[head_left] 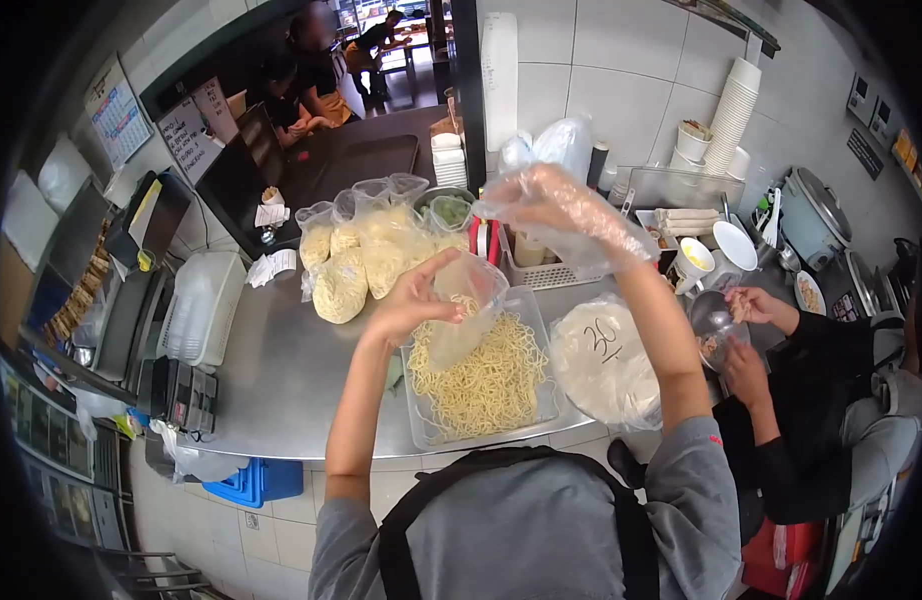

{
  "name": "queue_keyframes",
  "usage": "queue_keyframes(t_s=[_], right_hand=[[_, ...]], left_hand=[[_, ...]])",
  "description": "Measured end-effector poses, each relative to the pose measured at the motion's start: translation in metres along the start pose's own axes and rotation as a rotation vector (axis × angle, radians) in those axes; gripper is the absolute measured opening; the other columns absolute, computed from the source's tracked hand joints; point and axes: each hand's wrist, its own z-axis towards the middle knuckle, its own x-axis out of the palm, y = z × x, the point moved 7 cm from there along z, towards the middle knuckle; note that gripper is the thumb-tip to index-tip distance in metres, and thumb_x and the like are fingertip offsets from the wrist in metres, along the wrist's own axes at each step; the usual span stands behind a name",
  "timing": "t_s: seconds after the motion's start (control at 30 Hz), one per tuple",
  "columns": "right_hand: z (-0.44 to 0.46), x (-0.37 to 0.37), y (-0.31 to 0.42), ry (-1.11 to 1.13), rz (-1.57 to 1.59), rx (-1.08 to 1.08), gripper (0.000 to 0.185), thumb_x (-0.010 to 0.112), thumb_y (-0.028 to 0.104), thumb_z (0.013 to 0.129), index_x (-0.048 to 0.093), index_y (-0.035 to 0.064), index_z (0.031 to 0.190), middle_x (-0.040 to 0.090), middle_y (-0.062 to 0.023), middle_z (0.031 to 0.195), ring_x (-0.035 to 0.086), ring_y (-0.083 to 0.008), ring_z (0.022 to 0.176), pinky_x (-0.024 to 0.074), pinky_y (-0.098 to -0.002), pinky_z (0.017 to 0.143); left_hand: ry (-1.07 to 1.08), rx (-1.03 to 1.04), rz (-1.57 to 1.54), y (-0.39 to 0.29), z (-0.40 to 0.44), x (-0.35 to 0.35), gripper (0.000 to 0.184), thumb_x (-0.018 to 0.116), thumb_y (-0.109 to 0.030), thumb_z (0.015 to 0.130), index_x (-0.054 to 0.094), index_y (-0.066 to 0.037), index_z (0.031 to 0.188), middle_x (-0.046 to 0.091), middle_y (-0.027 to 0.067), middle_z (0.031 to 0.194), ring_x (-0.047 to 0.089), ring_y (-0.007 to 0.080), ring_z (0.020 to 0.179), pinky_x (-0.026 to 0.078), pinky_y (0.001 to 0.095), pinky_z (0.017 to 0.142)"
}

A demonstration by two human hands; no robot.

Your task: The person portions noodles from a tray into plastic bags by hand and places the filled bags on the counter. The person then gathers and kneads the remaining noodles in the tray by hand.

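Observation:
My left hand holds a clear plastic bag by its side, thumb and fingers curved round it. A few noodles show at the bag's mouth. Below it is a clear tray of loose yellow noodles. My right hand is raised above and to the right of the tray, covered by a loose clear plastic glove or bag. Its fingers reach left, loosely bent, and I see nothing between them. Several filled bags of noodles lie left of the tray.
A round plastic-wrapped stack marked "30" is right of the tray. A co-worker's hands work over a metal bowl further right. A white basket stands left, and stacked paper cups stand behind.

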Motion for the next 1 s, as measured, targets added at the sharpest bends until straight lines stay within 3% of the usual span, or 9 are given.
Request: queue_keyframes(t_s=[0.1,0.17,0.27,0.43,0.53,0.63,0.8,0.87,1.0], right_hand=[[-0.019,0.025,-0.026,0.065,-0.185,0.417,0.036,0.065,0.036,0.081,0.067,0.0026,0.094,0.067,-0.0175,0.091,0.064,-0.0184,0.078,0.0502,-0.0339,0.074],[-0.021,0.092,-0.081,0.358,-0.596,0.263,0.040,0.064,0.042,0.080,0.066,0.0040,0.094,0.065,-0.0195,0.089,0.065,-0.0237,0.078,0.0505,-0.0351,0.073],[-0.065,0.211,-0.137,0.538,-0.305,0.248,0.042,0.060,0.039,0.081,0.062,0.0065,0.108,0.066,-0.0171,0.098,0.063,-0.0318,0.090,0.0488,-0.0416,0.080],[-0.099,0.270,-0.143,0.325,-0.375,0.196,0.052,0.060,0.042,0.080,0.056,0.0090,0.120,0.059,-0.0204,0.113,0.054,-0.0328,0.110,0.0421,-0.0418,0.094],[-0.120,0.262,-0.161,-0.173,-0.423,0.059,0.049,0.060,0.040,0.082,0.056,0.0078,0.118,0.060,-0.0204,0.107,0.056,-0.0340,0.106,0.0423,-0.0427,0.093],[-0.140,0.186,-0.104,-0.265,-0.280,0.198,0.038,0.058,0.035,0.085,0.061,0.0066,0.110,0.061,-0.0189,0.103,0.057,-0.0355,0.102,0.0442,-0.0426,0.090],[-0.207,0.155,-0.110,-0.323,-0.143,0.481,0.028,0.057,0.029,0.087,0.065,0.0051,0.100,0.063,-0.0168,0.098,0.061,-0.0329,0.091,0.0478,-0.0406,0.080],[-0.239,0.145,-0.106,-0.393,-0.064,0.481,0.027,0.057,0.028,0.087,0.066,0.0050,0.098,0.063,-0.0171,0.094,0.061,-0.0328,0.087,0.0480,-0.0403,0.077],[-0.301,0.134,-0.100,-0.459,0.074,0.521,0.027,0.056,0.028,0.087,0.066,0.0054,0.098,0.064,-0.0181,0.091,0.061,-0.0341,0.085,0.0471,-0.0407,0.076]], left_hand=[[-0.033,0.065,-0.103,-0.017,-0.009,-0.008,0.078,0.065,0.012,0.071,0.029,0.004,0.140,0.034,0.0149,0.143,0.063,0.0136,0.075,0.054,0.0277,0.068],[-0.048,0.055,-0.183,-0.023,-0.013,-0.015,0.078,0.064,0.013,0.071,0.029,0.003,0.140,0.034,0.0143,0.144,0.063,0.0132,0.074,0.054,0.0277,0.068],[0.009,0.086,-0.135,-0.030,-0.015,-0.008,0.077,0.064,0.013,0.071,0.031,0.003,0.140,0.031,0.0135,0.145,0.063,0.0131,0.076,0.054,0.0281,0.068],[0.083,0.087,-0.142,-0.028,-0.007,0.002,0.077,0.066,0.014,0.069,0.034,0.003,0.138,0.029,0.0134,0.147,0.062,0.0133,0.082,0.054,0.0276,0.068],[0.190,0.111,-0.127,-0.029,0.007,0.023,0.078,0.065,0.015,0.067,0.035,0.003,0.138,0.029,0.0138,0.147,0.062,0.0144,0.087,0.055,0.0274,0.068],[0.335,0.113,-0.192,-0.039,0.025,0.050,0.079,0.065,0.015,0.065,0.036,0.003,0.137,0.030,0.0142,0.146,0.060,0.0156,0.096,0.055,0.0270,0.069],[0.486,0.148,-0.121,-0.063,0.074,0.122,0.077,0.064,0.012,0.065,0.036,0.003,0.137,0.030,0.0154,0.146,0.052,0.0162,0.113,0.054,0.0238,0.069],[0.610,0.118,-0.168,-0.067,0.101,0.154,0.076,0.060,0.013,0.069,0.033,0.003,0.139,0.030,0.0152,0.146,0.061,0.0108,0.087,0.054,0.0235,0.069],[0.670,0.138,-0.164,-0.077,0.133,0.216,0.070,0.056,0.013,0.073,0.033,0.002,0.139,0.031,0.0140,0.146,0.061,0.0079,0.078,0.055,0.0230,0.068]])
